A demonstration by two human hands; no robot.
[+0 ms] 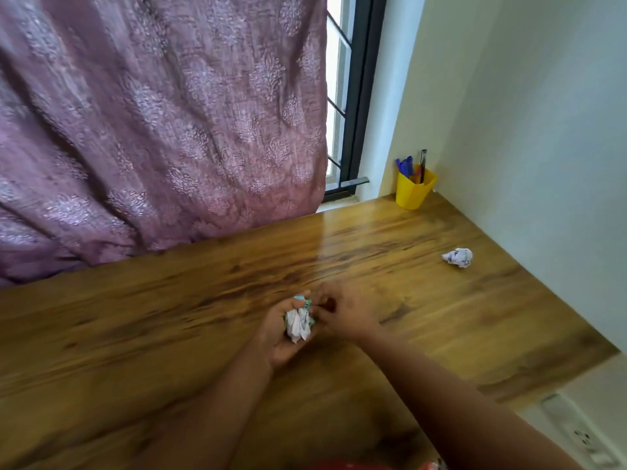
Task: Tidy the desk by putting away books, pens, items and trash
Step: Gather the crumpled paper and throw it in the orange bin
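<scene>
Wooden desk [169, 334] fills the lower view, with a purple curtain [152, 113] hung behind it and a pale wall [543, 130] at its right edge. Near the desk's middle, a crumpled paper wad [298, 323] is cupped in the left hand [283, 334], whose fingers are curled round it. The right hand [342, 315] is pressed close beside the wad, fingers bent toward it; whether a corner of the paper is pinched cannot be told, as that part is blurred. A second paper ball [458, 257] lies loose on the desk, well apart from the hands and near the wall. At the desk's far corner a yellow cup [414, 191] is set, with pens [407, 166] already stood in it. No books are seen on the desk. Judged from this, the pens are dealt with and the trash is what remains: the held wad is still to be binned, and the loose ball is yet to be picked up. No bin is visible.
</scene>
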